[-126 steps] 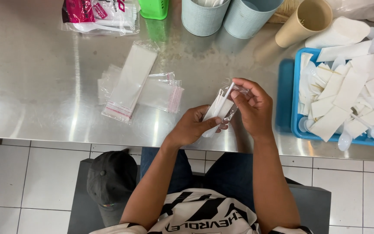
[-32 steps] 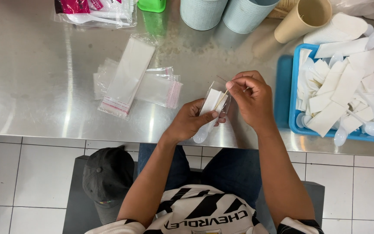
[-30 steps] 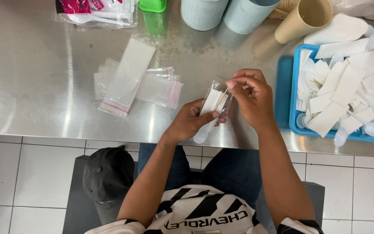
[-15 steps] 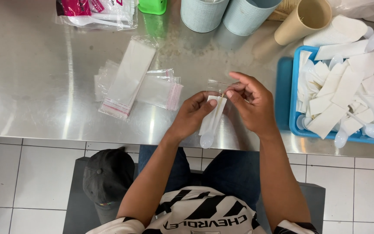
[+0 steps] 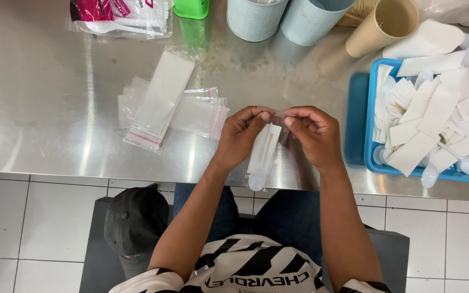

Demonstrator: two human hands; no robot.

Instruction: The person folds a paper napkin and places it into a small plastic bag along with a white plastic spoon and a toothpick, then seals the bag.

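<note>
Over the near edge of a steel table [image 5: 55, 108], my left hand [image 5: 240, 135] and my right hand [image 5: 313, 135] both pinch the top of a small clear plastic bag [image 5: 261, 154]. The bag hangs upright between the hands. Inside it are a white plastic spoon, bowl end down, a folded white napkin and a thin wooden toothpick. Fingertips of both hands meet at the bag's mouth, left hand on its left corner, right hand on its right corner.
A pile of empty clear bags [image 5: 164, 103] lies left of my hands. A blue tray [image 5: 360, 119] of white spoons and folded napkins sits at the right. Two pale metal cups [image 5: 283, 19], a tan paper cup [image 5: 378, 27], a green holder [image 5: 191, 6] and a spoon packet [image 5: 118, 16] line the far side.
The toothpick has gone from my right fingers into the bag. The bag has swung from tilted to upright, and both hands have come together at its mouth.
</note>
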